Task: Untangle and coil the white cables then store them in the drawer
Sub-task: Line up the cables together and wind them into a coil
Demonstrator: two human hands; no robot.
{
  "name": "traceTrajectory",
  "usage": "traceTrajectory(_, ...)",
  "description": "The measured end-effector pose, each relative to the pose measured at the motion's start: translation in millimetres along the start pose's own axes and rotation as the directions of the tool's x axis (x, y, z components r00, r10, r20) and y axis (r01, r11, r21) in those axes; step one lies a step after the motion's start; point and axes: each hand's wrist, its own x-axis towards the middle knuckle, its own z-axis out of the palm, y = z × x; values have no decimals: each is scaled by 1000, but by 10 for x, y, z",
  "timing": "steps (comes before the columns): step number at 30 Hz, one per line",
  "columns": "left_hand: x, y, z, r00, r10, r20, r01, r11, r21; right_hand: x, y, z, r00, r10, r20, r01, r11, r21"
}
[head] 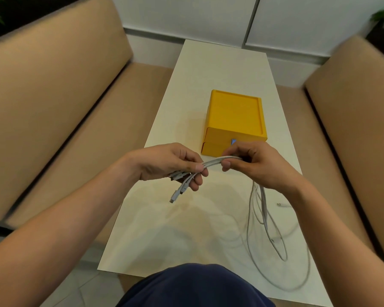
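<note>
Several white cables [214,161] run as one bundle between my two hands above the white table [208,85]. My left hand [171,162] pinches the bundle near its plug ends, and the connectors [179,192] dangle below my fingers. My right hand [255,165] grips the same bundle a little to the right. From it the loose cable lengths [264,218] hang down and loop over the near right part of the table. A yellow drawer box [235,120] stands just beyond my hands, both drawers closed, with a small blue pull tab [233,142] at its front.
Tan padded benches flank the narrow table on the left [53,107] and right [353,129]. A single cable plug [282,204] lies on the table at the right. My dark blue knee [195,286] is at the table's near edge. A white wall stands behind.
</note>
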Motion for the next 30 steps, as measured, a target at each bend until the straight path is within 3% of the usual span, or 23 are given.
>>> traceTrajectory(4,-5,52,21,996,-63,60,63,998,2,1,-37,-15,995,11,102,-12,1000,10)
traceTrajectory(11,61,52,131,995,-9,102,17,997,-78,126,-212,-41,989,43,145,-41,999,-11)
traceTrajectory(16,58,89,150,993,-29,118,30,1000,-3,156,-255,-159,957,125,261,-103,990,-98)
traceTrajectory(19,88,111,199,996,-34,87,39,998,-55,202,-237,-148,965,143,220,-105,979,-177)
traceTrajectory(23,129,87,260,1000,-21,7,21,998,-52,208,-162,-155,975,135,178,-122,989,-82)
traceTrajectory(30,82,91,296,999,-27,41,31,994,-107,102,-74,-251,993,-39,114,41,999,-16)
